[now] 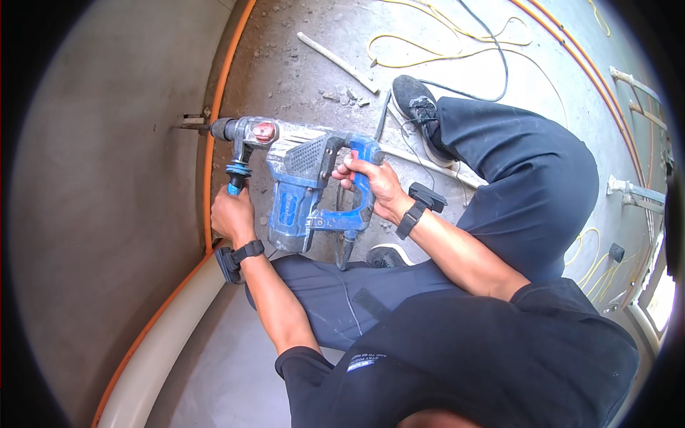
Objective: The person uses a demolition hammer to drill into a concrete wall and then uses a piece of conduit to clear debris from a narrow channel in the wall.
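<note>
A blue and grey rotary hammer (291, 203), dusty, lies level across my front with its nose toward the wall (107, 164) on the left. My left hand (233, 215) is wrapped round the side handle (237, 173) just behind the chuck. The blue rear handle (366, 151) is in my right hand (379, 187), whose index finger is by the red trigger (354, 155). Ahead of the chuck, the bit (191, 126) reaches a broken slot low in the wall; how deep its tip sits is hidden.
An orange pipe (223, 75) runs along the wall's foot, passing under the chuck. A thick pale pipe (168, 339) lies at lower left. Rubble (349, 96) and a pale strip (337, 63) lie on the floor. Yellow cords (428, 57) and a dark cable (505, 71) loop beyond my shoe (414, 100).
</note>
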Tool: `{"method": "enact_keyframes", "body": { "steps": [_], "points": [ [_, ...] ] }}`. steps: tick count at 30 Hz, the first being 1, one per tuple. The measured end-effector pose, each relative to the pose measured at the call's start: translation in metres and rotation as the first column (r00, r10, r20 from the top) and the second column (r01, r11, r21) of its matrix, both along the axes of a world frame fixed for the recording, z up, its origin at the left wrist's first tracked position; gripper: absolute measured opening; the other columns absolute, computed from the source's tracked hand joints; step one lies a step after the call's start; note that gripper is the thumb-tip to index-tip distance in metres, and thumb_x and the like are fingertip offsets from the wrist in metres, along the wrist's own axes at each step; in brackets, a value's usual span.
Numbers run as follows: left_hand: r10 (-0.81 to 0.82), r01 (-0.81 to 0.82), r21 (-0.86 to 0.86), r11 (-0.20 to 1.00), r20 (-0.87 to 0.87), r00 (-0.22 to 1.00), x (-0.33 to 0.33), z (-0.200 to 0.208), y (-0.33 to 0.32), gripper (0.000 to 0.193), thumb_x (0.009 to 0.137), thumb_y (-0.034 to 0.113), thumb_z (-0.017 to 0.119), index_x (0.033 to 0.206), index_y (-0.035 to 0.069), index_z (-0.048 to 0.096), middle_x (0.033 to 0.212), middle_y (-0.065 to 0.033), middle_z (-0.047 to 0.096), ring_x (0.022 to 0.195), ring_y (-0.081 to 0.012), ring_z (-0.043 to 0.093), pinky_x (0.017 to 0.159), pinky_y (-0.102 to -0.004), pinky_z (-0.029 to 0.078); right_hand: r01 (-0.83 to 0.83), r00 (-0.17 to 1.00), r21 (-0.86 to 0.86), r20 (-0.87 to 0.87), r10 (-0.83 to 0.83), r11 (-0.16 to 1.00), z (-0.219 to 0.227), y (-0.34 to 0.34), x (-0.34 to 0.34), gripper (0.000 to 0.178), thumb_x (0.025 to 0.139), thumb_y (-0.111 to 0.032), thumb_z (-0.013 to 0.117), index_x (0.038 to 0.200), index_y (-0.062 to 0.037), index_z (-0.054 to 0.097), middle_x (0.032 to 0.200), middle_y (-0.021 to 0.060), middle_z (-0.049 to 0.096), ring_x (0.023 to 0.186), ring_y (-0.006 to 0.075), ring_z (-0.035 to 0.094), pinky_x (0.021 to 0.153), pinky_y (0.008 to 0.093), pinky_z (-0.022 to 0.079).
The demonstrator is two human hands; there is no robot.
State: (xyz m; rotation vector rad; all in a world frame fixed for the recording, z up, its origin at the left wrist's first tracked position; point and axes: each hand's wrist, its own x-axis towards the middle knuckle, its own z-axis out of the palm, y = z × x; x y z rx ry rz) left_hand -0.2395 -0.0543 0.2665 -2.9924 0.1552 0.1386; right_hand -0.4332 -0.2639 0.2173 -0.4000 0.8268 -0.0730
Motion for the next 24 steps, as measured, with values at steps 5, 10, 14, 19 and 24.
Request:
{"method": "enact_keyframes", "body": {
  "steps": [5,10,14,19,24],
  "points": [
    [0.003,-0.003,0.002,1.0,0.005,1.0,-0.0001,0.0026,-0.0021,0.037,0.086,0.047,0.079,0.102,0.014,0.078,0.093,-0.0173,0.077,0.091,-0.0421,0.073,0.076,-0.0527,0.056,-0.004,1.0,0.017,0.007,0.004,1.0,-0.004,0.0004,-0.0002,0.012,0.096,-0.014,0.069,0.099,-0.0019,0.069,0.089,0.0096,0.073,0.087,0.0223,0.076,0.073,0.0309,0.062],
    [0.048,-0.047,0.022,0.999,-0.038,0.998,0.0004,0.0053,-0.0056,0.038,0.085,0.045,0.08,0.111,0.017,0.078,0.1,-0.0173,0.077,0.096,-0.0418,0.073,0.081,-0.0529,0.057,-0.02,1.0,0.016,-0.017,0.02,1.0,-0.0043,0.0004,0.0007,0.015,0.096,-0.015,0.071,0.099,-0.0009,0.069,0.087,0.0086,0.071,0.086,0.0213,0.075,0.071,0.0306,0.062],
    [0.029,-0.029,0.002,1.0,-0.035,0.999,-0.0001,0.0056,-0.0022,0.038,0.085,0.045,0.08,0.111,0.017,0.078,0.099,-0.0175,0.077,0.096,-0.0418,0.073,0.08,-0.053,0.057,-0.001,1.0,0.063,0.007,0.001,0.998,-0.0024,0.001,0.0005,0.012,0.098,-0.014,0.071,0.106,-0.0056,0.066,0.092,0.0086,0.071,0.093,0.0229,0.075,0.074,0.029,0.062],
    [0.047,-0.047,0.011,0.999,-0.039,0.998,0.0005,0.004,-0.004,0.039,0.084,0.044,0.08,0.112,0.017,0.078,0.1,-0.0182,0.077,0.097,-0.0418,0.073,0.082,-0.0525,0.057,0.006,0.998,0.092,0.064,-0.012,0.996,-0.0022,0.0014,-0.0009,0.015,0.098,-0.016,0.071,0.108,-0.0047,0.067,0.102,0.012,0.074,0.099,0.0248,0.076,0.078,0.0303,0.063],
    [0.081,-0.08,0.021,0.997,-0.066,0.995,0.0005,0.0064,-0.0085,0.04,0.084,0.046,0.08,0.112,0.017,0.078,0.103,-0.0184,0.077,0.099,-0.0414,0.072,0.083,-0.0519,0.057,-0.003,0.999,0.069,0.035,0.001,0.998,-0.0026,0.0021,-0.0017,0.016,0.098,-0.015,0.072,0.108,-0.0041,0.068,0.106,0.0129,0.075,0.102,0.0251,0.075,0.081,0.0307,0.062]
  ]
}}
